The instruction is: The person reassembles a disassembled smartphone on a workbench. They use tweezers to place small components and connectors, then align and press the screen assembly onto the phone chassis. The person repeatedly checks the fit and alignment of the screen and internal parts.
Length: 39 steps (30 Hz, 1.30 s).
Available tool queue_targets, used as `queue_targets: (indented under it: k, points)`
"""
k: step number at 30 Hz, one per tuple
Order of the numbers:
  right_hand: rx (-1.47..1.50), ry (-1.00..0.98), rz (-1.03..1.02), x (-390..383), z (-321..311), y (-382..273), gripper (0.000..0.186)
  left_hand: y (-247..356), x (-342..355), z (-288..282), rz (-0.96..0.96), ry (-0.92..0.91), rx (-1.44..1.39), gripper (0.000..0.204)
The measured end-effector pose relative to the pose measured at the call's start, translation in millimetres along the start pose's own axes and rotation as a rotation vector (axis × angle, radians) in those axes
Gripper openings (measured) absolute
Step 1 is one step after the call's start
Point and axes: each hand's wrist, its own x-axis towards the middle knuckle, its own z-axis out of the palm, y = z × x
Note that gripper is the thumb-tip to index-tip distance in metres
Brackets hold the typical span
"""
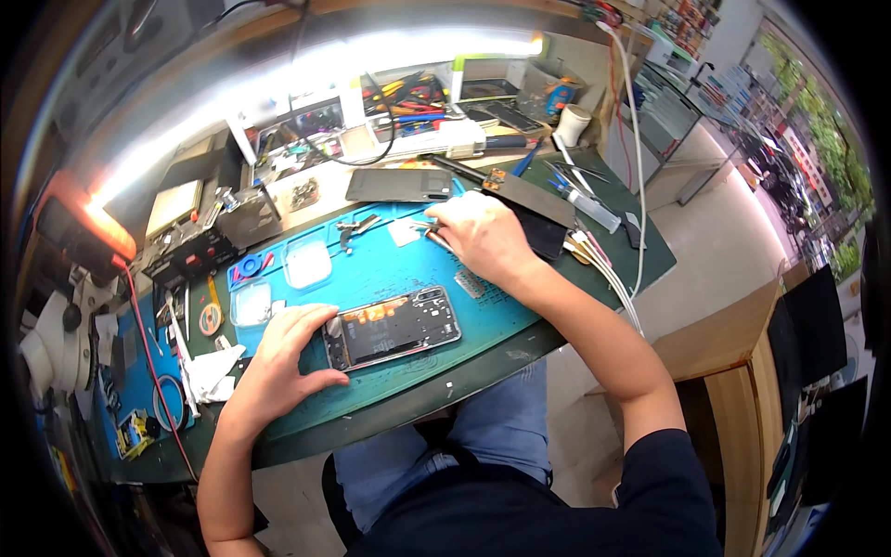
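Observation:
An opened smartphone (394, 327) lies on the blue work mat (390, 269), its battery and inner parts exposed. My left hand (283, 357) grips its left end, thumb at the near edge and fingers at the far edge. Toward the mat's far right, my right hand (483, 237) is closed with its fingers curled downward. Thin metallic tool ends (438, 241) show beside those fingertips; what exactly they hold is hidden. A small white square (404, 232) lies just left of this hand, and a dark phone back panel (399, 185) rests beyond it.
Left of centre stand two clear plastic boxes (307, 264). Dark phone panels (529, 200), a syringe (594, 210) and white cables (603, 265) crowd the right side. A red-framed meter (83, 227) is at far left; tool bins (404, 97) line the back.

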Motion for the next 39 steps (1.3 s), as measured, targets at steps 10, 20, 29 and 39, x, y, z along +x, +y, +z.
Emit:
queue_targets:
  k: [10, 20, 29, 39]
  points:
    - [0.316, -0.205, -0.155, -3, -41, -91, 0.014, -3, -2, 11, 0.072, 0.108, -0.016, 0.083]
    - [0.388, -0.199, -0.249, -8, -15, -113, 0.014, -6, -5, 7, 0.078, 0.089, -0.049, 0.076]
    - [0.391, -0.167, -0.254, -8, -12, -115, 0.016, -1, -3, 8, 0.055, 0.086, -0.023, 0.077]
    - [0.460, -0.189, -0.224, -10, -8, -113, 0.017, -2, -3, 11, 0.053, 0.113, -0.051, 0.068]
